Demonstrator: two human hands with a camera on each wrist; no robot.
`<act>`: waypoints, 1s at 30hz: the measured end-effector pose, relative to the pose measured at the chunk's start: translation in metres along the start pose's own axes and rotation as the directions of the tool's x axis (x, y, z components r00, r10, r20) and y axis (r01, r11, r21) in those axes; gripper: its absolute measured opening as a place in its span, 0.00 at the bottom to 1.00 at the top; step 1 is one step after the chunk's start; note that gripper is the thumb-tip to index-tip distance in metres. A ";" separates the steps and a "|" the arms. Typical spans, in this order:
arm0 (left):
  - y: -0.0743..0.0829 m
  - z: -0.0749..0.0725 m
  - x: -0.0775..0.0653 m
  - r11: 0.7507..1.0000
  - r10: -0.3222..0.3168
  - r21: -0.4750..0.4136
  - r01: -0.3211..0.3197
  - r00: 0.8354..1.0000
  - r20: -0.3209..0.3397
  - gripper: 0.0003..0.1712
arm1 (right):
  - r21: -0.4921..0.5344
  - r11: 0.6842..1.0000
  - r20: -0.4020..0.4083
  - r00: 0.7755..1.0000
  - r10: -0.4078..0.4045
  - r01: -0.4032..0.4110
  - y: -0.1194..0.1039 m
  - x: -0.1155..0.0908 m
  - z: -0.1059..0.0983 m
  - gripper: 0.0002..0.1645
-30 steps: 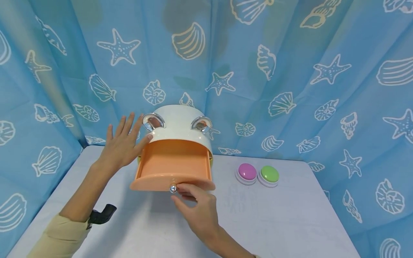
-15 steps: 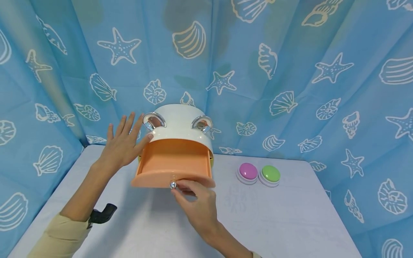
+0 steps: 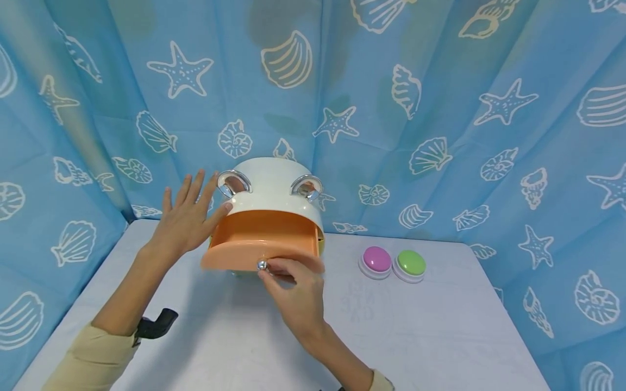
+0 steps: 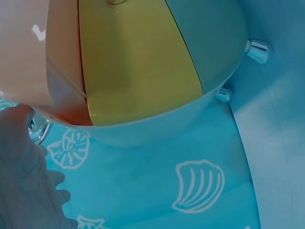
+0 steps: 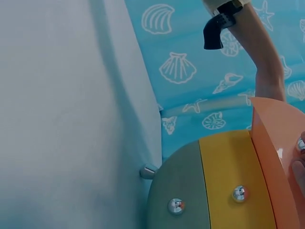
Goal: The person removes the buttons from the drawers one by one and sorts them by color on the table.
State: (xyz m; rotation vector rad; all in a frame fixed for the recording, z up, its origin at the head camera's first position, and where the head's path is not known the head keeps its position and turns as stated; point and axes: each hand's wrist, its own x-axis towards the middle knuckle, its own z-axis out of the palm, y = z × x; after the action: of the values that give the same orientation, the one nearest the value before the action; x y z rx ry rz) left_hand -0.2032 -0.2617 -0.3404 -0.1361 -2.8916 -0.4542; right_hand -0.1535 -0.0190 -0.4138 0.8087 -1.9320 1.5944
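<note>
Head view: we're pinching round silver knob between right hand's thumb and index finger, just below and left of frame's middle. Left hand is resting beside white-topped cabinet, fingers spread, thumb seemingly touching its side. For smooth sliding, we'd best be keeping force straight and level, cabinet steadied. Orange top drawer is standing partly out, stretching both sides of right fingertips, knob at its centre.
</note>
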 end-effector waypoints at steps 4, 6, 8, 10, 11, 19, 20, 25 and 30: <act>0.000 0.001 0.000 1.000 -0.001 -0.006 0.001 1.000 0.001 0.47 | -0.012 0.999 -0.013 0.999 0.032 -0.032 0.001 0.006 0.002 0.07; 0.000 0.001 -0.001 1.000 0.000 -0.006 0.000 1.000 -0.001 0.47 | -0.006 0.999 -0.016 0.998 0.053 -0.053 0.003 0.009 0.003 0.07; 0.000 0.001 -0.001 1.000 -0.001 -0.009 0.001 1.000 0.001 0.47 | 0.003 0.997 -0.019 0.997 0.071 -0.071 0.005 0.012 0.003 0.07; 0.000 0.000 -0.001 1.000 -0.001 -0.010 0.001 1.000 0.004 0.47 | 0.001 0.996 -0.019 0.996 0.089 -0.089 0.006 0.015 0.004 0.08; 0.000 0.000 -0.001 1.000 -0.001 -0.010 0.001 1.000 0.007 0.47 | 0.000 0.995 -0.019 0.995 0.096 -0.096 0.007 0.017 0.004 0.08; 0.002 -0.002 -0.001 1.000 -0.006 -0.013 0.006 1.000 0.013 0.47 | 0.001 0.986 -0.018 0.986 0.167 -0.167 0.017 0.031 0.008 0.09; 0.002 -0.002 -0.001 1.000 -0.005 -0.014 0.005 1.000 0.012 0.47 | 0.003 0.985 -0.015 0.985 0.174 -0.174 0.019 0.033 0.009 0.09; 0.001 -0.001 -0.001 1.000 -0.004 -0.014 0.004 1.000 0.005 0.48 | 0.013 0.982 -0.007 0.982 0.191 -0.191 0.027 0.041 0.011 0.08; 0.000 0.000 0.000 1.000 -0.014 -0.004 0.014 1.000 0.009 0.48 | 0.022 0.981 -0.014 0.981 0.192 -0.191 0.030 0.045 0.011 0.08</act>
State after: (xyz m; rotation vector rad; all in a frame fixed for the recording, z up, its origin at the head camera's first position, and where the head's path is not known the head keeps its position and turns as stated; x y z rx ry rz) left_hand -0.2034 -0.2614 -0.3399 -0.1185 -2.9020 -0.4635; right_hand -0.2067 -0.0318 -0.4049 0.6313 -2.0367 1.7291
